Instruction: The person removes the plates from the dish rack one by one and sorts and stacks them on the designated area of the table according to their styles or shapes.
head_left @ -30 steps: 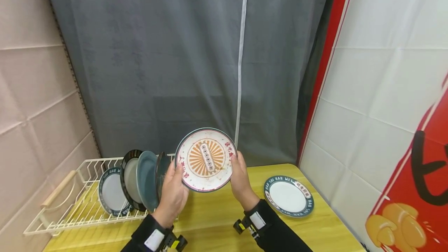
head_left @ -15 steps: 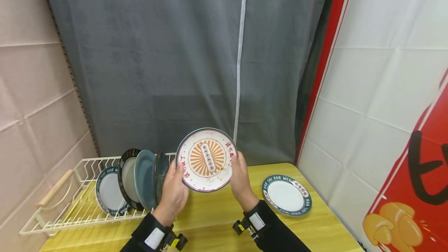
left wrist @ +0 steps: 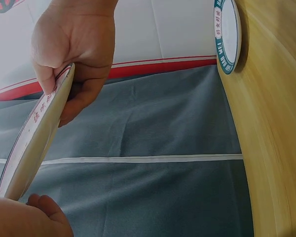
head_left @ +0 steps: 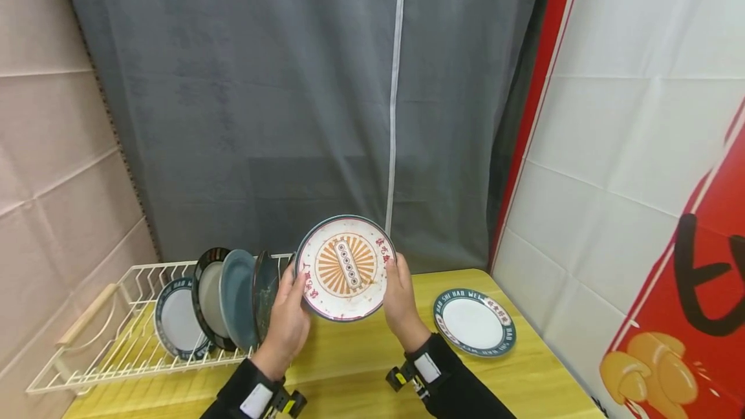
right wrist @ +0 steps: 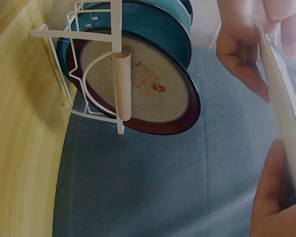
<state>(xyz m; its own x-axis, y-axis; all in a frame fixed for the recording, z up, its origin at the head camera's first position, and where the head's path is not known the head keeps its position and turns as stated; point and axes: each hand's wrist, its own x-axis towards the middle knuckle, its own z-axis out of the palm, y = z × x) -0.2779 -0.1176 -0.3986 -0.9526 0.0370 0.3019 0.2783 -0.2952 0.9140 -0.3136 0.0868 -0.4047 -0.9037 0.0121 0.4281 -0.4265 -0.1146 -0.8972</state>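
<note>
Raised over the table, a round white plate [head_left: 348, 269] with an orange sunburst centre and a dark rim tilts its face toward me. Small reddish-brown marks dot its surface. My left hand [head_left: 285, 327] grips the plate's left edge, thumb on the face. The opposite edge is held by my right hand [head_left: 403, 306], its thumb on the front too. The left wrist view has the plate [left wrist: 39, 133] nearly edge-on, with the right hand's fingers behind it. To the left of my left hand, a dark plate [head_left: 265, 296] stands in the white wire dish rack [head_left: 87, 377].
A blue plate [head_left: 237, 299], a black-rimmed plate [head_left: 211, 302] and a white plate with a lettered rim [head_left: 182, 319] also stand in the rack. Another lettered plate [head_left: 474, 322] lies flat on the yellow wooden table [head_left: 361, 367], at right. A grey curtain [head_left: 291, 115] hangs behind.
Both hands keep their hold on the sunburst plate, which has barely moved. The rack and the plate lying on the table have shifted slightly left in the head view.
</note>
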